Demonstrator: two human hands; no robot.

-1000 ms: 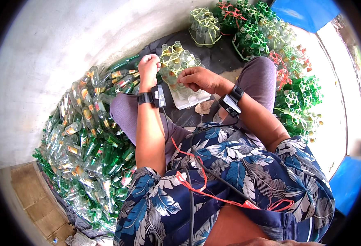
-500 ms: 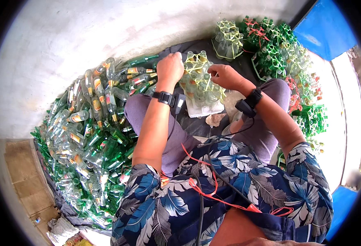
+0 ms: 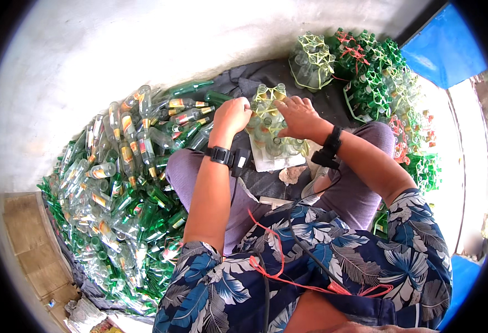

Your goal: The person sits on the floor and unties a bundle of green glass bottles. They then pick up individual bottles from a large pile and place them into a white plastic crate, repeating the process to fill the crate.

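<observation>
Clear glass bottles (image 3: 277,145) stand upright in a bundle in front of me, with yellow-green twine (image 3: 262,104) laced around their necks. They rest on a white slab (image 3: 265,165). At the bundle's left edge my left hand (image 3: 233,116) is closed, thumb pressed to the fingers; whatever is inside is too small or hidden to name. Across the bundle's right side reaches my right hand (image 3: 302,117), palm down and fingers stretched out over the bottle tops. It covers some of the necks, and whether it touches them is unclear.
A large heap of loose green and clear bottles (image 3: 127,205) lies to my left against the pale wall (image 3: 116,50). Tied bundles of green bottles (image 3: 368,91) and one clear bundle (image 3: 312,64) stand at the far right. A brownish scrap (image 3: 291,175) lies near the slab.
My right hand has uncurled and shifted slightly left over the bottle tops, fingers now extended. My left hand stays closed, a little lower in the picture. The whole view has tilted slightly.
</observation>
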